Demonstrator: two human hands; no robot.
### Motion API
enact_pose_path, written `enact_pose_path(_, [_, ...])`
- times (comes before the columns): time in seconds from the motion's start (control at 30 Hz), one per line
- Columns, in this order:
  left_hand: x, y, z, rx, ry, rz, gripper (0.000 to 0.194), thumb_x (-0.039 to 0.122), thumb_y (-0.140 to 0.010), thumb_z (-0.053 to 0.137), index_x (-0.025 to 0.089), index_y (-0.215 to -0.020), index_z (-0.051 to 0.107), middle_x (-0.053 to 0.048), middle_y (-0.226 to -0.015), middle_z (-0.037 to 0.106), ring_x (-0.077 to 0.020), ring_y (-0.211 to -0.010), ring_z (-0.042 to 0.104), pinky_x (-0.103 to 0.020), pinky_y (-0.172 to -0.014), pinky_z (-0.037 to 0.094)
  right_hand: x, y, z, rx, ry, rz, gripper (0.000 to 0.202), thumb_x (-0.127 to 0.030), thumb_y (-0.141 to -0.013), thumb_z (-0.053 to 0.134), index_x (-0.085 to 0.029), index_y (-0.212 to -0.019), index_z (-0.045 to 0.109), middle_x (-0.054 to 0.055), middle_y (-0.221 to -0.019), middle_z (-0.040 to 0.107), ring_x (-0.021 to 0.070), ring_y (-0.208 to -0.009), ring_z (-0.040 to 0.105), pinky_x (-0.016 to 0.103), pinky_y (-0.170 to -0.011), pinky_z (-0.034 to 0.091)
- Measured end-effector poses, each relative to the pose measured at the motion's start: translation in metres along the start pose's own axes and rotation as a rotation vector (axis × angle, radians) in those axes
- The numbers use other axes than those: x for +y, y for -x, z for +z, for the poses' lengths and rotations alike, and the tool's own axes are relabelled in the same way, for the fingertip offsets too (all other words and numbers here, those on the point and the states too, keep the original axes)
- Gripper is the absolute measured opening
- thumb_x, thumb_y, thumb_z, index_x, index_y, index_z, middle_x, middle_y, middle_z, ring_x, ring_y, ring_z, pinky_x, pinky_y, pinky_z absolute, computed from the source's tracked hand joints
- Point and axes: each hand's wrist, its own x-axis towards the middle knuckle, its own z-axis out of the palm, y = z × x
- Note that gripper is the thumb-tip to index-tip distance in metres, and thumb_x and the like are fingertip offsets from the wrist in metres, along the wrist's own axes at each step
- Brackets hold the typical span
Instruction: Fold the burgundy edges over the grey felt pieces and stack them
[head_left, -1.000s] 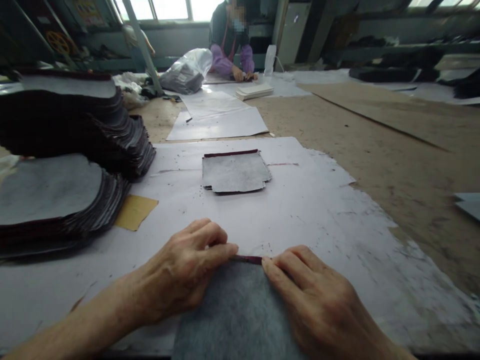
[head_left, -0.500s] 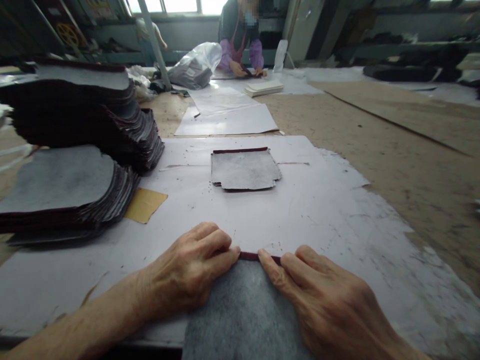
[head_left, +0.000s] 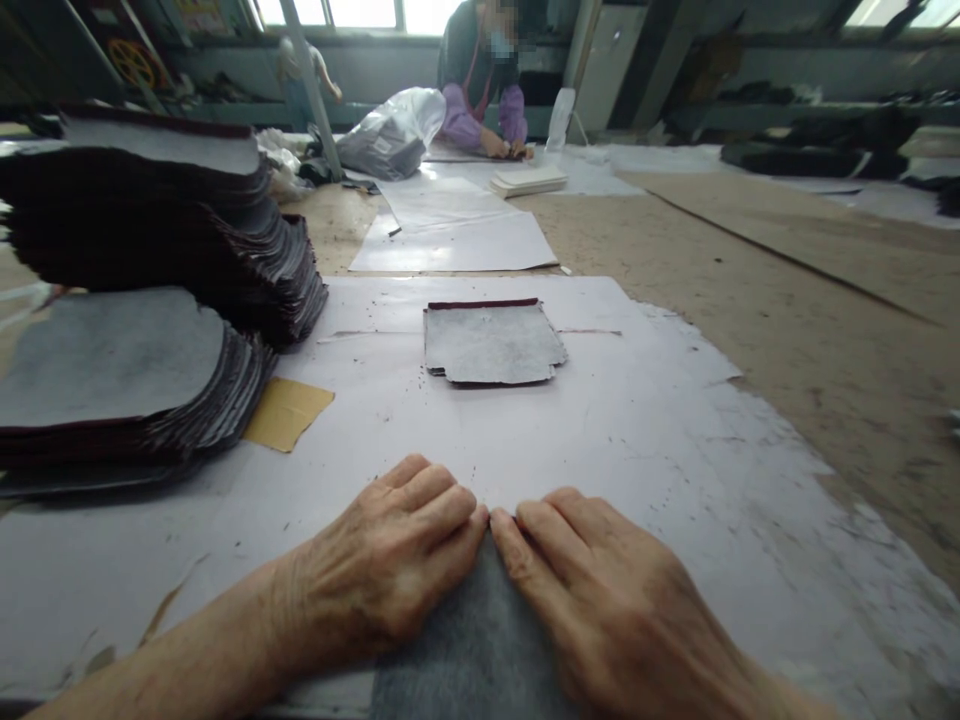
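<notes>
A grey felt-backed piece (head_left: pixel 472 650) lies flat at the near edge of the white paper sheet (head_left: pixel 637 440). My left hand (head_left: pixel 390 570) and my right hand (head_left: pixel 592 610) both press on its far edge, fingertips almost touching each other in the middle. The dark red fold along that edge is hidden under my fingers. A finished grey piece with a dark red rim (head_left: pixel 491 343) lies farther out on the paper, apart from both hands.
Two tall stacks of grey and dark red pieces (head_left: pixel 150 290) stand at the left, beside a yellow card scrap (head_left: pixel 289 412). Bare brown table (head_left: pixel 787 300) runs to the right. Another person (head_left: pixel 484 90) works at the far end near a plastic bag (head_left: pixel 394 130).
My hands slid toward each other along the piece's far edge, closing the gap. The dark red strip seen between my fingers before is now covered.
</notes>
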Motion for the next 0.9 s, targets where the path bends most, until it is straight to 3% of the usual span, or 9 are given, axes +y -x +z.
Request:
enact_pose_path(0.17, [-0.006,0.009,0.002,0.092,0.098,-0.082,0.023,0.006,-0.087,0.038,0.008,-0.106,0.052,-0.008,-0.083,0.053,-0.0161,-0.073,0.044,-0.032,-0.065,0.041,0.002,0.0,0.01,0.023,-0.096,-0.02,0.031,-0.002,-0.081,0.031,-0.01,-0.074,0.061,0.009,-0.07,0.055,0.0182,-0.065,0.047,0.029,-0.052,0.042])
enact_pose_path(0.5, [-0.015,0.02,-0.01,0.085,0.252,-0.153,0.035,-0.002,-0.078,0.039,0.01,-0.108,0.053,-0.008,-0.086,0.054,-0.0149,-0.076,0.046,-0.029,-0.066,0.044,0.006,0.004,0.011,-0.001,-0.155,-0.057,0.035,-0.003,-0.085,0.028,-0.008,-0.08,0.062,0.009,-0.078,0.059,0.0178,-0.071,0.052,0.029,-0.06,0.049])
enact_pose_path(0.7, [-0.014,0.028,-0.007,0.115,0.192,-0.13,0.037,-0.004,-0.076,0.039,0.01,-0.107,0.053,-0.008,-0.085,0.053,-0.0154,-0.074,0.044,-0.03,-0.064,0.043,0.008,0.004,0.014,0.051,-0.161,-0.048,0.034,-0.003,-0.084,0.03,-0.003,-0.098,0.061,0.01,-0.083,0.062,0.0184,-0.076,0.054,0.029,-0.065,0.051])
enact_pose_path(0.9, [-0.012,0.028,-0.006,0.047,0.108,-0.093,0.028,0.0,-0.081,0.04,0.006,-0.104,0.054,-0.009,-0.083,0.054,-0.0169,-0.074,0.043,-0.033,-0.065,0.042,0.009,0.005,0.013,0.008,-0.138,-0.07,0.035,-0.006,-0.086,0.032,-0.005,-0.111,0.056,0.009,-0.089,0.063,0.0188,-0.077,0.055,0.029,-0.066,0.051])
